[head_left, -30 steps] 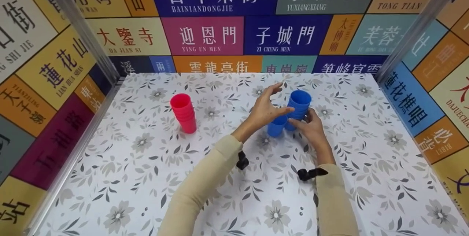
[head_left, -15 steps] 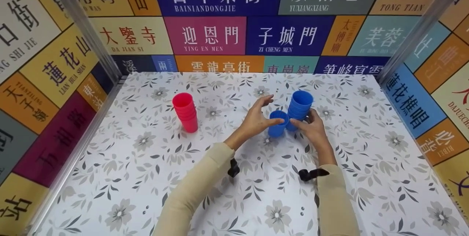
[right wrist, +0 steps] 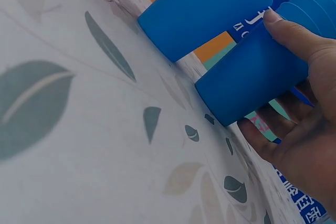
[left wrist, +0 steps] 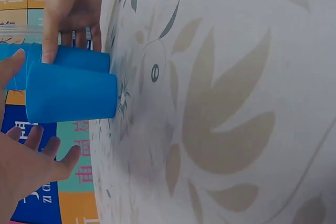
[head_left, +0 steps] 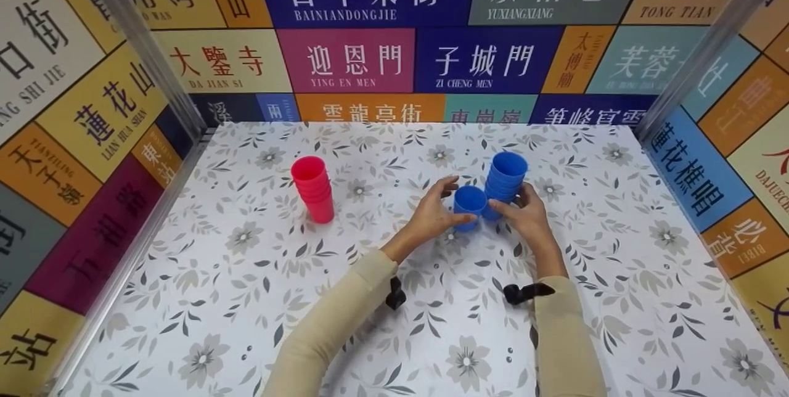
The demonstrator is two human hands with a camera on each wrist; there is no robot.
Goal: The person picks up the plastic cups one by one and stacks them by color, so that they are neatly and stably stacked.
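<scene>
A single blue cup (head_left: 469, 206) stands upright on the table, just left of a stack of nested blue cups (head_left: 506, 178). My left hand (head_left: 434, 211) is beside the single cup, fingers spread on its far left side and thumb across its near side. The left wrist view shows those fingers (left wrist: 44, 148) apart from the cup wall. My right hand (head_left: 525, 212) holds the stack low down, its thumb (right wrist: 291, 32) on the near side and its fingers round the other side. The stack's lowest cup (right wrist: 252, 72) has its base at the tabletop.
A stack of nested red cups (head_left: 314, 190) stands on the left part of the flowered white tablecloth (head_left: 246, 298). Panels with printed signs (head_left: 363, 58) rise behind and at both sides of the table.
My left hand has come down and nearer from above the single cup to its left side, uncovering the cup's rim. The right hand stays on the blue stack.
</scene>
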